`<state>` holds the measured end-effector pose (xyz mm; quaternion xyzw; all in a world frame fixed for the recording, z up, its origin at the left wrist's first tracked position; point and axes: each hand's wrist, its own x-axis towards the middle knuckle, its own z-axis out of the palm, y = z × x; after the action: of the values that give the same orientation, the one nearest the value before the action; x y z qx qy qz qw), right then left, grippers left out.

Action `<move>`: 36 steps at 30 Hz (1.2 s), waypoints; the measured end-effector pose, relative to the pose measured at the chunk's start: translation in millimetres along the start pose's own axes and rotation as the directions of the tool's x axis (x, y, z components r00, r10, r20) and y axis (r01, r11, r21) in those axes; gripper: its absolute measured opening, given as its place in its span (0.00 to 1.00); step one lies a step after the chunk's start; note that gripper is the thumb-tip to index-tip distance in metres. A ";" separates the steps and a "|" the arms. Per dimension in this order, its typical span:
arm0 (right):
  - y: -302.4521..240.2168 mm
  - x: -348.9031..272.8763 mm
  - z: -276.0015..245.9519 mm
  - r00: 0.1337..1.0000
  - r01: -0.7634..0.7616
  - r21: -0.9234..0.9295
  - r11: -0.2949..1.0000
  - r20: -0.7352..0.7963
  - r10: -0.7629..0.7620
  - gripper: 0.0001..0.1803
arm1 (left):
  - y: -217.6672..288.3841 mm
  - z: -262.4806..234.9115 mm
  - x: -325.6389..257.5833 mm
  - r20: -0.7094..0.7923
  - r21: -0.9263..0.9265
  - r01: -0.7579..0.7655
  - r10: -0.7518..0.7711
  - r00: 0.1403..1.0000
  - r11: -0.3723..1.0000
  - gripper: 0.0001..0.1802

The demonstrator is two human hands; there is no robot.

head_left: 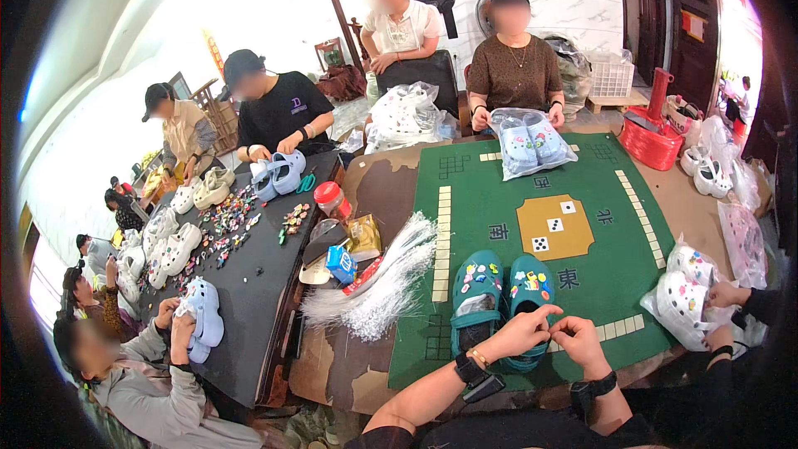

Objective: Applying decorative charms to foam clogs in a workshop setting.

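Note:
A pair of teal clogs lies on the green game mat before me, the left clog beside the right clog, both with small colourful charms on top. My left hand is over the heel end of the right clog, its thumb and index finger bent together. Close against it, my right hand pinches with thumb and fingertips. The fingertips of both hands meet just right of that clog. Whatever lies between them is too small to make out.
White plastic ties lie in a bundle left of the mat, near a red-lidded jar and a blue box. Across the table, a person holds bagged blue clogs. At right, another person's hands touch bagged white clogs. Loose charms cover the dark left table.

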<state>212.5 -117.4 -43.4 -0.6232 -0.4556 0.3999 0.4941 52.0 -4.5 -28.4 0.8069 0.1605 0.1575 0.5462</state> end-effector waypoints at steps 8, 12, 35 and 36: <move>4.3 0.2 -0.7 0.999 -0.032 0.010 0.999 0.007 0.032 0.03 | 1.5 1.7 -2.5 -0.018 0.009 -0.030 0.031 0.999 0.999 0.29; -2.6 -5.5 -1.7 0.998 -0.046 0.000 0.999 0.049 0.046 0.04 | 3.7 5.4 -5.7 -0.027 0.048 -0.042 0.043 0.999 0.998 0.29; -66.0 12.9 9.1 0.871 0.457 -0.603 0.654 0.154 -0.466 0.25 | 54.0 -38.9 -56.8 -0.333 0.745 0.029 0.333 0.882 0.667 0.42; -77.1 15.7 15.8 0.855 0.508 -0.614 0.604 0.278 -0.438 0.30 | 65.2 -51.5 -66.7 -0.323 0.804 0.129 0.243 0.915 0.581 0.48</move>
<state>188.4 -90.9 28.4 -0.5938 -0.7398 0.0947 0.3020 -24.4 -13.5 45.4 0.9209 0.2956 0.2455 0.0662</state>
